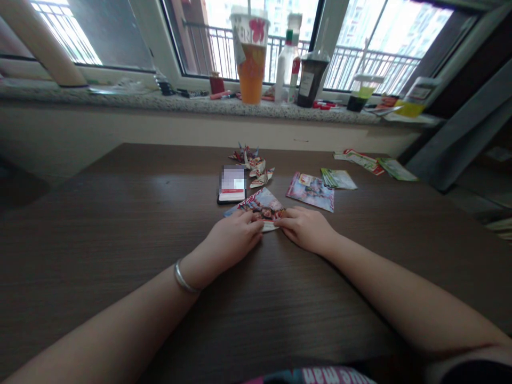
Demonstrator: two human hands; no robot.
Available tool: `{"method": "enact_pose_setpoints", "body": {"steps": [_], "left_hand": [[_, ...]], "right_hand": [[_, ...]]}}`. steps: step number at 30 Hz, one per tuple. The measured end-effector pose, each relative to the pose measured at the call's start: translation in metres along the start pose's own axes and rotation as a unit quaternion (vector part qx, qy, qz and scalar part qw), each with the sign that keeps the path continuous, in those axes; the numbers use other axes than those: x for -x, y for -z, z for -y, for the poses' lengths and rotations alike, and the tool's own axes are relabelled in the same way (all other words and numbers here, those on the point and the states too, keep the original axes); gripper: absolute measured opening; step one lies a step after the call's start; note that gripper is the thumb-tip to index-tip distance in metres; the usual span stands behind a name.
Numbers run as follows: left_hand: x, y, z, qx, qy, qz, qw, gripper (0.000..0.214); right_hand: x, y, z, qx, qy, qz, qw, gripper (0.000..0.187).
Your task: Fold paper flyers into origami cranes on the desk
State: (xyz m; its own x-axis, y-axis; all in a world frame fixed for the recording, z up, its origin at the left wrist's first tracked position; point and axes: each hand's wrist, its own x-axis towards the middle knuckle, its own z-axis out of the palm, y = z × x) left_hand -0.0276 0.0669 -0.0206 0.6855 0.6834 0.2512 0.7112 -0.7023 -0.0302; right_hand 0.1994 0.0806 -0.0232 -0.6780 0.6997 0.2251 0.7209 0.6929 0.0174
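Observation:
A sheet of printed paper (262,201), folded into a triangular shape, lies on the dark table between my hands. My left hand (236,234), with a silver bangle on the wrist, grips its lower left part, fingers curled over the edge. On the right side, my right hand (306,228) pinches the paper's corner near the front edge. Just beyond the paper is a phone (232,185) with a lit, blurred screen. Several folded paper pieces (258,169) stand in a line beside the phone.
To the right lie a printed sheet (310,192), a green-edged stack of paper (339,179) and more leaflets (364,161). A windowsill (200,106) behind the table (100,224) carries a large orange drink cup (252,69), a clear bottle (285,69) and a dark cup (311,80).

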Motion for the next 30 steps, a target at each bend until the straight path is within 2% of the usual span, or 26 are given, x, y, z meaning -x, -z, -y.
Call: {"method": "enact_pose_setpoints", "body": {"steps": [7,16,30], "left_hand": [[0.0,0.006,-0.01,-0.021,0.014,0.023,0.999,0.029],[0.001,0.006,-0.013,-0.031,0.011,0.042,0.999,0.037],[0.004,0.005,-0.009,-0.004,0.0,0.036,0.999,0.03]], "right_hand": [[0.001,0.004,0.0,-0.013,-0.016,-0.005,1.0,0.021],[0.003,0.001,-0.006,-0.038,-0.021,-0.018,0.999,0.021],[0.003,0.008,-0.001,-0.054,-0.021,0.015,0.998,0.024]]}}
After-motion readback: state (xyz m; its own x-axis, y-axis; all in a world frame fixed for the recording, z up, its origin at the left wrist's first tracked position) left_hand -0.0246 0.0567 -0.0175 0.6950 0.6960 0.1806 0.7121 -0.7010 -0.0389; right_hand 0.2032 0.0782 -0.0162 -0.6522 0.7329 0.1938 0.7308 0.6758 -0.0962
